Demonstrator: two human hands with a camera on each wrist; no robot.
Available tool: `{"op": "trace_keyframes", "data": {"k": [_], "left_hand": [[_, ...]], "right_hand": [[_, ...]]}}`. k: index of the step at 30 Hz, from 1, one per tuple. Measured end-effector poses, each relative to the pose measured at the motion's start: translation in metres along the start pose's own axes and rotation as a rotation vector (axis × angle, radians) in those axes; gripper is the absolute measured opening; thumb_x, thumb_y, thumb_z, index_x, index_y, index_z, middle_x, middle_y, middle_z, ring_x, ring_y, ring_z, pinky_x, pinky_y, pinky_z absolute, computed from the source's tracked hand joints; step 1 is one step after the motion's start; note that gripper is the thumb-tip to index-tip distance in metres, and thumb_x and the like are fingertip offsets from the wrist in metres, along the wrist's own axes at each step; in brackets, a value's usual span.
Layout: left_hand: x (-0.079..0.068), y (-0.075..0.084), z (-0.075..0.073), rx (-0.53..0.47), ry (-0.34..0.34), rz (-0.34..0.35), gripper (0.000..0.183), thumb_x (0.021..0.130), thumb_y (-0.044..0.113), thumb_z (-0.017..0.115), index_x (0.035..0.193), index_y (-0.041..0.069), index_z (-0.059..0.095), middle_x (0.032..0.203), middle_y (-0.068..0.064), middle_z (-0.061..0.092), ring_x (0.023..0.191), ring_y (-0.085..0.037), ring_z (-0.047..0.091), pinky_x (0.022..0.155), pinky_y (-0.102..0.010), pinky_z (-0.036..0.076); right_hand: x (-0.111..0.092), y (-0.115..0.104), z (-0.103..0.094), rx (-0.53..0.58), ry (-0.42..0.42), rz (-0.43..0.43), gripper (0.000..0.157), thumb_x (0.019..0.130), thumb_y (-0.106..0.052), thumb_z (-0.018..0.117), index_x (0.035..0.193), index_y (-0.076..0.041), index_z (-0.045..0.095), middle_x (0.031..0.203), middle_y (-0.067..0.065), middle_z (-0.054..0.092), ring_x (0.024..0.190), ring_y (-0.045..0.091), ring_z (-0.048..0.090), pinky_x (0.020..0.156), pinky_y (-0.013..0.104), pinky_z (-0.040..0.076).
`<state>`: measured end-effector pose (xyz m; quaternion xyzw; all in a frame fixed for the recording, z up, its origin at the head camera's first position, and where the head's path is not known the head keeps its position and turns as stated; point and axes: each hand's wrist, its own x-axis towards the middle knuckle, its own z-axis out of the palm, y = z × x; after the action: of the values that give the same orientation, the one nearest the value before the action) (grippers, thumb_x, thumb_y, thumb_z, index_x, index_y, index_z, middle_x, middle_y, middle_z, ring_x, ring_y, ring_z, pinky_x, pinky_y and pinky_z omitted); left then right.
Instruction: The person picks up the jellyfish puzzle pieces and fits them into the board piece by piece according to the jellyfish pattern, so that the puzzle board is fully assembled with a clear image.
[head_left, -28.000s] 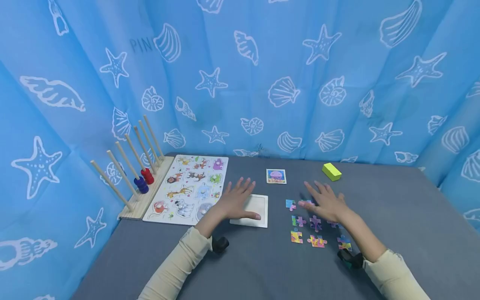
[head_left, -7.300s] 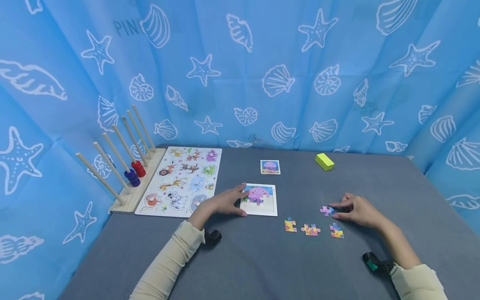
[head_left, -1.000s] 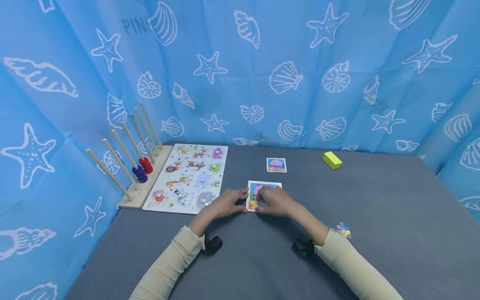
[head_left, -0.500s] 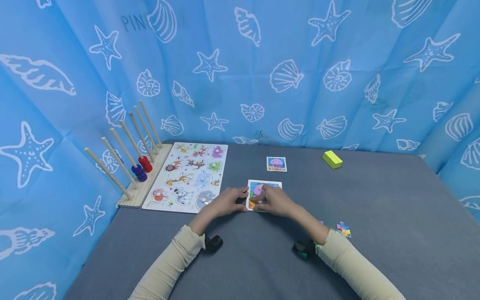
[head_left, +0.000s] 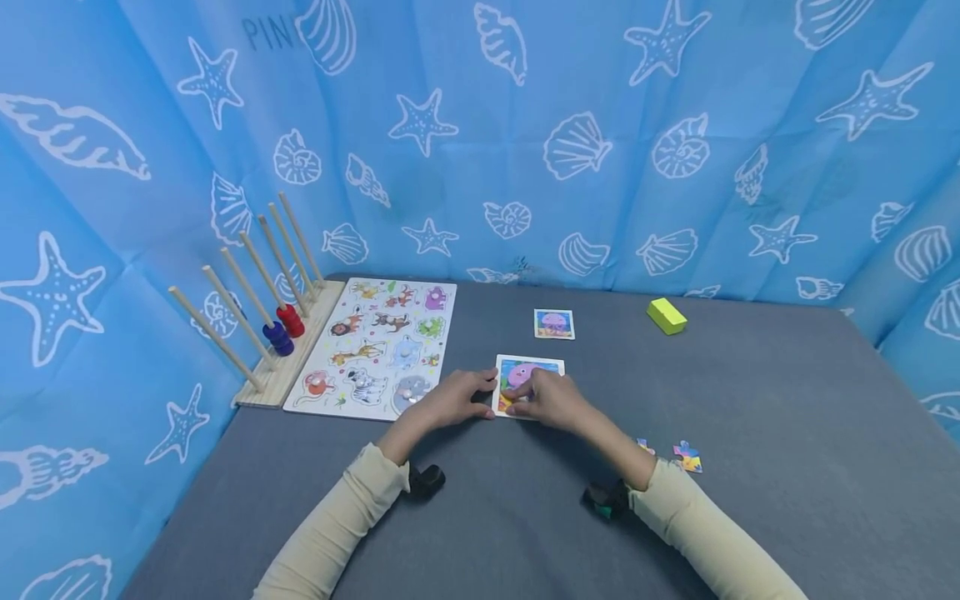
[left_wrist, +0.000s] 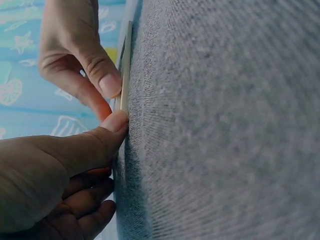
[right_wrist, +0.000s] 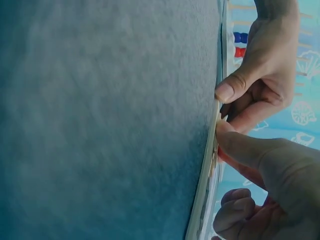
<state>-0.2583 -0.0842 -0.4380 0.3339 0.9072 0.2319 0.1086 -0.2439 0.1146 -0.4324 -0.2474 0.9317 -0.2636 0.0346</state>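
Note:
A white-rimmed puzzle tray [head_left: 528, 358] with a pink octopus picture lies on the grey table. My left hand [head_left: 453, 398] holds its left edge, thumb at the near corner and fingers along the side. My right hand [head_left: 557, 403] reaches over the tray from the right, thumb and index finger pinching at a yellow puzzle piece [head_left: 505, 402] in the near left corner. That hand hides the tray's near right part. Both thumbs meet close together at the tray's edge [left_wrist: 126, 65] in the left wrist view. Two loose pieces lie near the right forearm, one multicoloured piece [head_left: 687, 457] and one partly hidden piece [head_left: 645, 446].
A small octopus picture card [head_left: 554, 323] lies behind the tray. Farther right sits a yellow block [head_left: 667, 317]. To the left are an animal peg board [head_left: 375, 350] and a wooden rack [head_left: 273, 350] with upright rods and red and blue beads. A blue curtain hangs behind.
Loose pieces that lay in rows on the table are now in the tray. Over the last second, the right fingertips shift slightly at the near left corner; the left hand keeps its hold.

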Motion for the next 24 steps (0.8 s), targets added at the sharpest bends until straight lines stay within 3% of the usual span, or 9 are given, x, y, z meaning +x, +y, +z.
{"op": "trace_keyframes", "data": {"k": [5,9,15,19,24], "left_hand": [[0.0,0.001,-0.001,0.004,0.002,0.007,0.054,0.082,0.025,0.068,0.128,0.002,0.052,0.143,-0.01,0.04,0.131,-0.025,0.04,0.105,-0.037,0.037],[-0.002,0.003,-0.002,0.0,0.007,0.01,0.054,0.082,0.025,0.069,0.128,0.001,0.052,0.143,-0.01,0.04,0.13,-0.026,0.04,0.104,-0.037,0.037],[-0.005,0.002,-0.004,0.015,0.02,0.009,0.052,0.081,0.024,0.069,0.126,0.001,0.054,0.142,-0.012,0.042,0.129,-0.027,0.042,0.102,-0.038,0.04],[-0.004,0.001,-0.003,0.018,0.023,0.012,0.052,0.081,0.025,0.069,0.126,0.002,0.055,0.142,-0.011,0.042,0.129,-0.026,0.042,0.102,-0.037,0.04],[-0.002,0.001,-0.002,0.018,0.026,0.034,0.054,0.08,0.024,0.07,0.126,0.001,0.054,0.141,-0.012,0.043,0.128,-0.027,0.042,0.103,-0.037,0.039]], "right_hand": [[0.001,0.003,-0.003,-0.042,-0.005,-0.047,0.025,0.075,-0.028,0.075,0.097,-0.016,0.074,0.074,0.0,0.069,0.048,0.006,0.022,0.042,0.02,0.016],[0.001,0.003,-0.003,-0.048,-0.008,-0.02,0.025,0.076,-0.028,0.074,0.099,-0.017,0.074,0.065,0.001,0.064,0.047,0.008,0.021,0.042,0.021,0.016],[0.002,-0.001,0.003,0.018,0.0,0.008,0.022,0.077,-0.025,0.073,0.097,-0.016,0.074,0.083,0.003,0.072,0.05,0.007,0.023,0.043,0.022,0.018],[0.001,-0.002,0.002,0.039,-0.012,-0.006,0.022,0.078,-0.022,0.072,0.098,-0.013,0.074,0.081,0.005,0.071,0.051,0.007,0.025,0.045,0.021,0.02],[-0.005,0.007,-0.008,0.156,-0.043,0.027,0.024,0.079,-0.018,0.071,0.101,-0.008,0.072,0.077,0.007,0.065,0.054,0.008,0.029,0.048,0.02,0.025]]}}
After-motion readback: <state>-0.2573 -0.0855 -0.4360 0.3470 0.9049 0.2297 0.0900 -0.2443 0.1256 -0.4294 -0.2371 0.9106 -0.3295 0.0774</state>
